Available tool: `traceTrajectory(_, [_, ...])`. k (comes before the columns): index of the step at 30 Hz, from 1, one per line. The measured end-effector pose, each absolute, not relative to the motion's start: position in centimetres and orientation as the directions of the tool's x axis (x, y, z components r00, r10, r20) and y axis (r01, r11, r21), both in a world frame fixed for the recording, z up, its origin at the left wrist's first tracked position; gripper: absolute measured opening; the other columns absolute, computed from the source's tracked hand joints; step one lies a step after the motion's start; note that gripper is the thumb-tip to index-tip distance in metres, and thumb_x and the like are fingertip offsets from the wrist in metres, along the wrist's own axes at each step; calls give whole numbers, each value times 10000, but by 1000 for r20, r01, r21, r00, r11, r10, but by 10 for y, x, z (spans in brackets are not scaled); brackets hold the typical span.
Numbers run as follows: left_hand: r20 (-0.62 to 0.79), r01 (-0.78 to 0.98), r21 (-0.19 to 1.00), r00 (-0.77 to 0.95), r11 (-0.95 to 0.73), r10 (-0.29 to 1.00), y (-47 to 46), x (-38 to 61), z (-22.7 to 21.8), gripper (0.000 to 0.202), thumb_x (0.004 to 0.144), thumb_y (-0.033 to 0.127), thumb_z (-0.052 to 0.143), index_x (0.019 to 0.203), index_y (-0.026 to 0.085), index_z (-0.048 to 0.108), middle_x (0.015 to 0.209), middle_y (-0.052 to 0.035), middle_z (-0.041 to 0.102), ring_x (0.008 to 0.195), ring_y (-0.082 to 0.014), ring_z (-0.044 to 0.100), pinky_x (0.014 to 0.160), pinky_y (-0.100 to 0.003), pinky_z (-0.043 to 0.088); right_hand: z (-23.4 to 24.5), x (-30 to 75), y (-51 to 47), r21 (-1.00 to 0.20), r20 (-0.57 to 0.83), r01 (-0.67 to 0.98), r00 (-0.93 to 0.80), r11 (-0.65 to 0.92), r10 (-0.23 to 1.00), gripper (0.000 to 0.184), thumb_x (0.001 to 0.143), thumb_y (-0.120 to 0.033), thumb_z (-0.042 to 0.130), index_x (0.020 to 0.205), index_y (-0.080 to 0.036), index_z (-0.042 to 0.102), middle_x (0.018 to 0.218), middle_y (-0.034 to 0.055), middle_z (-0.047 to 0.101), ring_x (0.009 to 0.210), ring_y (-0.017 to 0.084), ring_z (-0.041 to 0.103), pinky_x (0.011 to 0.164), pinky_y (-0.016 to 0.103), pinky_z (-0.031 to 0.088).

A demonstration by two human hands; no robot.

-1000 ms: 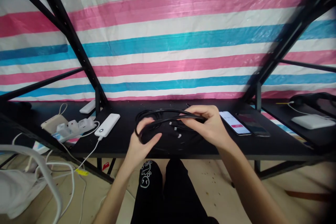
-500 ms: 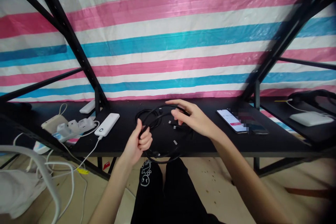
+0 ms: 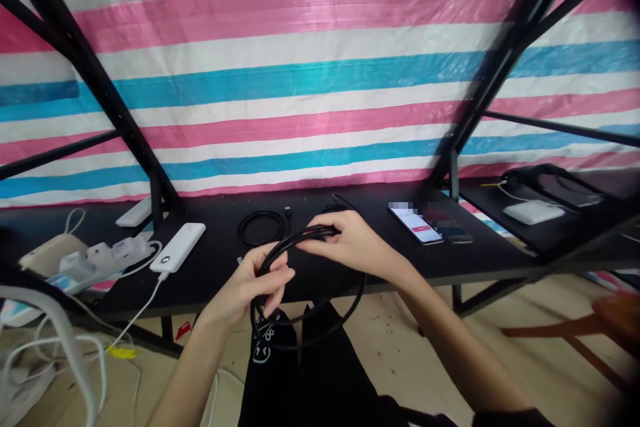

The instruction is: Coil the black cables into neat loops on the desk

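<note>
A black cable (image 3: 300, 236) hangs in loose loops between my two hands, over the front edge of the black table (image 3: 210, 287). My left hand (image 3: 260, 280) has its fingers wrapped round the loops on their left side. On the upper right, my right hand (image 3: 345, 240) pinches the bundled strands between thumb and fingers. Behind my left hand, a second coiled black cable (image 3: 260, 215) with a plug at one end lies on the table. More black cable (image 3: 340, 200) lies behind my right hand, partly hidden by it.
A white power bank (image 3: 179, 247) with a white cord lies to the left, near a power strip (image 3: 95, 273) with several white chargers. Two phones (image 3: 417, 227) are at the right. Black metal posts (image 3: 110, 113) flank the table. A wooden stool (image 3: 575, 327) stands at lower right.
My hands have gathered the cable loops into a tighter bundle, lifted nearer to me. My right hand now pinches the strands. The view has shifted slightly to the right.
</note>
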State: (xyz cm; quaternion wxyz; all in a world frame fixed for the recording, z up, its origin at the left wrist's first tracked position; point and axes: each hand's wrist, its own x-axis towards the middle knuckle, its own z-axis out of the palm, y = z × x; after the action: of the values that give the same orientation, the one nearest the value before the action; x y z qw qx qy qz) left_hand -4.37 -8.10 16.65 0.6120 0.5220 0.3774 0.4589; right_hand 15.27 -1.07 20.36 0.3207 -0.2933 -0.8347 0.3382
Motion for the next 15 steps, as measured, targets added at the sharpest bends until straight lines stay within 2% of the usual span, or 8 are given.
traceTrajectory(2, [59, -77, 996, 244, -41, 968, -77, -45, 166, 292, 771, 327, 668, 606, 175, 482, 379, 62, 370, 363, -86, 449, 418, -195, 256, 207, 166, -6, -822, 356, 211, -534, 529, 767, 245, 771, -388, 654, 781, -145, 686, 656, 1, 562, 526, 69, 406, 467, 201, 284])
traceTrajectory(5, [106, -2, 994, 46, -106, 993, -68, -39, 159, 350, 800, 380, 634, 558, 156, 517, 422, 26, 447, 405, -61, 402, 442, -189, 274, 204, 179, -5, -879, 297, 188, -502, 438, 812, 259, 743, -393, 679, 796, -139, 688, 580, -29, 454, 472, 46, 286, 416, 198, 190])
traceTrajectory(7, [104, -85, 990, -88, -112, 991, -64, -30, 151, 425, 801, 412, 626, 509, 164, 442, 392, 49, 376, 369, -41, 293, 404, -186, 214, 195, 179, -8, -912, 278, 134, -493, 387, 824, 264, 745, -406, 677, 756, -142, 672, 565, -37, 410, 457, 39, 246, 406, 199, 162])
traceTrajectory(10, [63, -309, 943, -201, -124, 977, -64, -14, 141, 523, 738, 428, 693, 497, 178, 302, 391, 96, 221, 346, -22, 161, 370, -184, 119, 178, 171, -10, -945, 293, 18, -398, 327, 869, 333, 744, -454, 665, 633, -144, 624, 518, -45, 355, 430, 39, 239, 391, 204, 158])
traceTrajectory(13, [15, -436, 895, -181, -94, 983, -66, -6, 134, 560, 705, 438, 726, 505, 175, 274, 401, 102, 210, 349, -13, 140, 364, -174, 106, 172, 166, -11, -961, 270, -42, -355, 274, 895, 361, 735, -481, 668, 614, -143, 631, 481, -52, 313, 419, 47, 250, 385, 211, 161])
traceTrajectory(15, [15, -478, 872, -183, -103, 983, -67, -8, 133, 556, 715, 410, 729, 507, 171, 273, 390, 102, 217, 343, -10, 153, 363, -168, 131, 174, 167, -12, -972, 231, -64, -403, 224, 885, 337, 738, -477, 670, 712, -140, 665, 484, -61, 299, 423, 48, 245, 388, 207, 163])
